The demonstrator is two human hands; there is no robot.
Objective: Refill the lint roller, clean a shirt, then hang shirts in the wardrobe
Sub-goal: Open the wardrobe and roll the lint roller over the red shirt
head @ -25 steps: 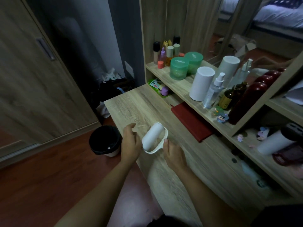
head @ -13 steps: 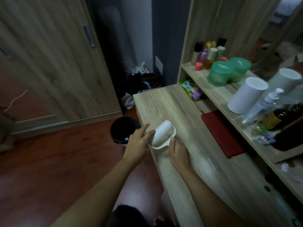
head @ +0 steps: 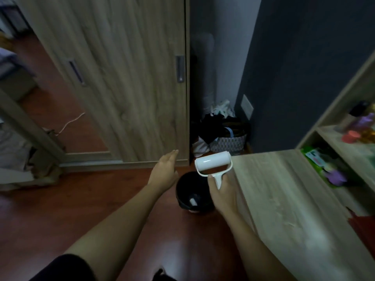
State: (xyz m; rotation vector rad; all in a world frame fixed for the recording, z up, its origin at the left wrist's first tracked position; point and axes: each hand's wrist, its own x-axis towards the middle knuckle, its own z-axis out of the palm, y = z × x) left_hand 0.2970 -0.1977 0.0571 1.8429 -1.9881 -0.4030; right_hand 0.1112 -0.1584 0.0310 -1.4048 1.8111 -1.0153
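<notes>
Head view: lint roller (head: 213,161) held in my right hand (head: 223,191), left hand (head: 165,171) free.
My right fingers grasp the handle, and the roller is in the air by the black bin (head: 192,193), just beside the table (head: 284,199) edge. Its roll lies crosswise, handle pointing back to me. The left hand is flat and released, and it is nearer to the wardrobe door (head: 121,78).

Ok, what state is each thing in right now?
Lint roller: white roll fitted, held in the air.
Right hand: grips the lint roller.
Left hand: open, fingers straight, holding nothing.
Wardrobe doors: shut, as far as shown.
Black bin: uncovered, something white inside.
</notes>
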